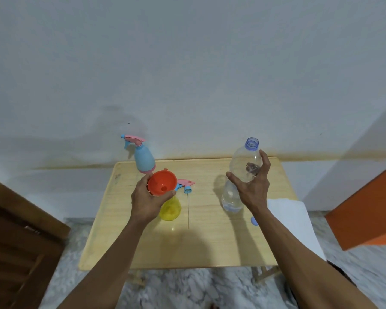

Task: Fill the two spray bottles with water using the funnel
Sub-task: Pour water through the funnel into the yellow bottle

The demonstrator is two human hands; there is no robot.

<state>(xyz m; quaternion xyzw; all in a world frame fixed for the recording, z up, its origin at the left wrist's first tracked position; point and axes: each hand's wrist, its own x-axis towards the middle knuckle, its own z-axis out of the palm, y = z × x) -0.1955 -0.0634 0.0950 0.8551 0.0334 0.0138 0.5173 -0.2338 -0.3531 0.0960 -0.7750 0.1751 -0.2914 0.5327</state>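
Note:
My left hand [146, 198] holds an orange funnel [162, 182] by its rim, seated in the top of a yellow spray bottle [170, 208] that stands open near the table's middle. Its pink and blue spray head [186, 186] with a long dip tube lies on the table just right of it. A blue spray bottle [144, 158] with its pink head on stands at the back left. My right hand [252, 186] is wrapped around a clear, uncapped water bottle [245, 166], upright, with a little water at its bottom.
The small wooden table [210, 241] stands against a white wall. A blue bottle cap [254, 220] lies by my right forearm. A white cloth or paper [292, 221] hangs over the right edge. A brown door is at the left, an orange panel at the right.

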